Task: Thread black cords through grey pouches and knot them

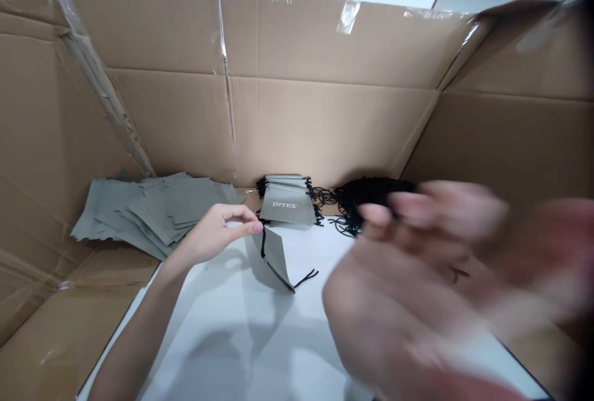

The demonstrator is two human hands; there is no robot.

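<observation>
My left hand pinches the top corner of a small grey drawstring pouch, which hangs tilted over the white sheet with its black cord trailing. My right hand is close to the camera and heavily blurred, fingers spread, apparently holding nothing. Behind the pouch stands a neat stack of grey pouches printed INTEX. A tangle of black cords lies to the right of that stack.
A loose pile of flat grey pouches lies at the left. Tall cardboard walls enclose the work area on the left, back and right, with clear tape on the seams.
</observation>
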